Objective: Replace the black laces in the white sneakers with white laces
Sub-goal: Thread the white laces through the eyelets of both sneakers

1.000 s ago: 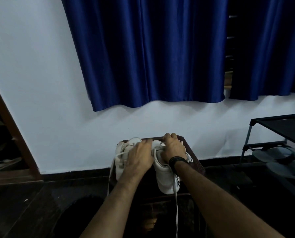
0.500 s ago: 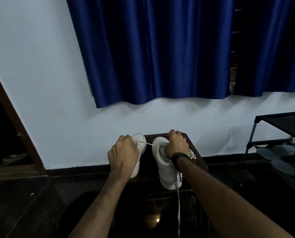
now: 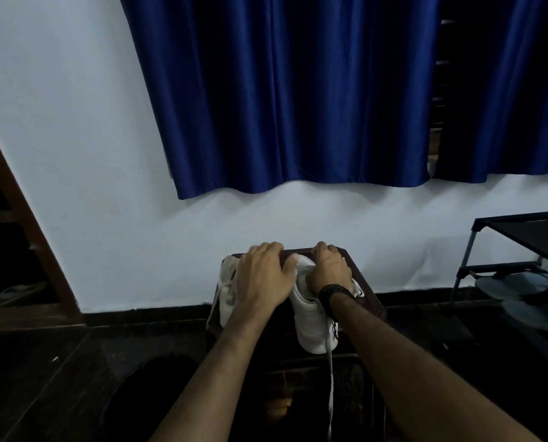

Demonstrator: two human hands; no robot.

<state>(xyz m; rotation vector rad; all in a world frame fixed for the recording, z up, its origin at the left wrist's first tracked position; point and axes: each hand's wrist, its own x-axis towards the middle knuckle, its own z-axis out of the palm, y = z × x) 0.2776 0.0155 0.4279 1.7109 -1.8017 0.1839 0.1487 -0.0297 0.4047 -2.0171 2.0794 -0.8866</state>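
Two sneakers (image 3: 311, 317) are set side by side on a stool (image 3: 366, 301), heels toward the person, lace (image 3: 330, 387) hanging off the near edge; right hand (image 3: 328, 272) is curled on the right sneaker's top, probably pinching lace, left hand (image 3: 263, 279) spread alongside.

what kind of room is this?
Likely a home entryway or bedroom corner: dark blue satin curtains hang on a plain white wall, a black metal shoe rack holds grey sandals, and two white sneakers sit on a small dark wooden stool.
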